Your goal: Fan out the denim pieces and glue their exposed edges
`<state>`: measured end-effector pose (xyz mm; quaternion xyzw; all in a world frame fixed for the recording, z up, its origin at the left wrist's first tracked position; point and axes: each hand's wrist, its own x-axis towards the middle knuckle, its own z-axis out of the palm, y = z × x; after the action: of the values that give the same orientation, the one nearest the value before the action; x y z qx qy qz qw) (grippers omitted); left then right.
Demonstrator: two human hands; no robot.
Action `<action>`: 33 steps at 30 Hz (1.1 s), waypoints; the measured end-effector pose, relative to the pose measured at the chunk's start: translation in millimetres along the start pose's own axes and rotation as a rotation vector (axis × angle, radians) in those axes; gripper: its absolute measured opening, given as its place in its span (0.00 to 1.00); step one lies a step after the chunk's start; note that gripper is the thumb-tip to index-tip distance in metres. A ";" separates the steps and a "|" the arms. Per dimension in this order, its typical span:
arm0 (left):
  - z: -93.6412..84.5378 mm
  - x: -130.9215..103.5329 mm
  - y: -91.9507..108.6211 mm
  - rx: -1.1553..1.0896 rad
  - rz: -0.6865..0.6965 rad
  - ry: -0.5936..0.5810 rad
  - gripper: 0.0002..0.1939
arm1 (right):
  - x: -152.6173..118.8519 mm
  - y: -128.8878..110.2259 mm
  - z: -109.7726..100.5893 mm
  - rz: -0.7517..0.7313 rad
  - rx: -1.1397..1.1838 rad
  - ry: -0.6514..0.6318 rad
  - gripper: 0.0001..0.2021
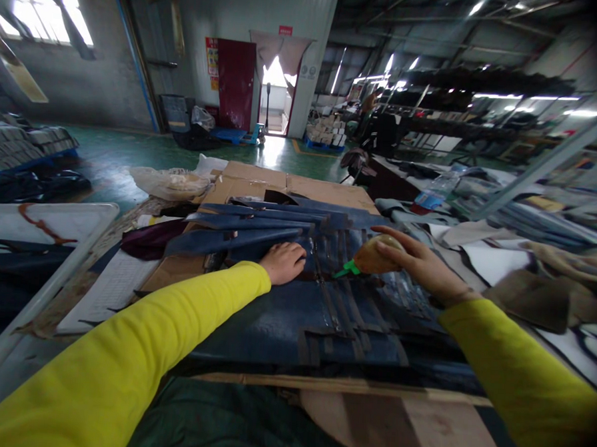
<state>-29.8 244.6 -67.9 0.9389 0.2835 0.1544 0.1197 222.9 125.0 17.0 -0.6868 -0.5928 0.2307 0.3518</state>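
My right hand (417, 260) is wrapped round a squeeze bottle (374, 255) of amber-brown liquid. Its green nozzle tilts down to the left, close over the dark strips on the dark blue leather-like pieces (268, 315). These pieces lie overlapped in a stack, with glossy wet-looking streaks along some of the strips. My left hand (284, 261) rests palm down on the stack, left of the nozzle, its fingers lying over the material. Beneath and behind the pieces shows cardboard (251, 175).
Printed paper sheets (107, 297) and a dark maroon cloth (152, 239) lie on the left. At the right are a clear plastic bottle (435, 194) and heaped material offcuts (530, 289). A white-framed rack (45, 290) stands at the left edge. A plastic bag (168, 183) sits behind.
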 end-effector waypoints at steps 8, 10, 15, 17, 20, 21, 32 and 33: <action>1.4 0.6 -0.6 0.005 0.005 0.002 0.12 | -6.5 -5.0 -1.2 -0.009 -0.017 -0.038 0.26; 1.9 0.9 -1.1 0.003 0.004 -0.001 0.12 | -7.9 -5.8 -0.8 0.006 -0.020 -0.003 0.27; 2.6 1.0 -2.2 0.003 0.007 0.003 0.13 | -15.8 -6.5 -2.5 0.014 -0.017 -0.072 0.25; 2.9 1.0 -2.2 0.009 0.008 0.007 0.13 | -20.1 -6.1 -4.0 0.021 -0.011 -0.103 0.25; 3.4 1.2 -2.2 0.011 0.011 0.014 0.13 | -26.1 -6.0 -5.5 0.046 0.019 -0.142 0.25; 3.5 1.2 -2.3 0.010 0.010 0.015 0.13 | -27.7 -6.3 -5.7 0.049 0.028 -0.145 0.25; 1.3 0.2 -0.9 0.003 0.006 -0.010 0.13 | -51.4 -17.8 -4.9 0.056 0.065 -0.120 0.23; 1.3 0.3 -0.8 0.004 0.009 -0.008 0.13 | -54.5 -19.1 -5.1 0.056 0.079 -0.133 0.23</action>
<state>-29.5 245.2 -69.2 0.9410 0.2790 0.1507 0.1185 203.8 71.6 29.3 -0.6718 -0.5860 0.3085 0.3318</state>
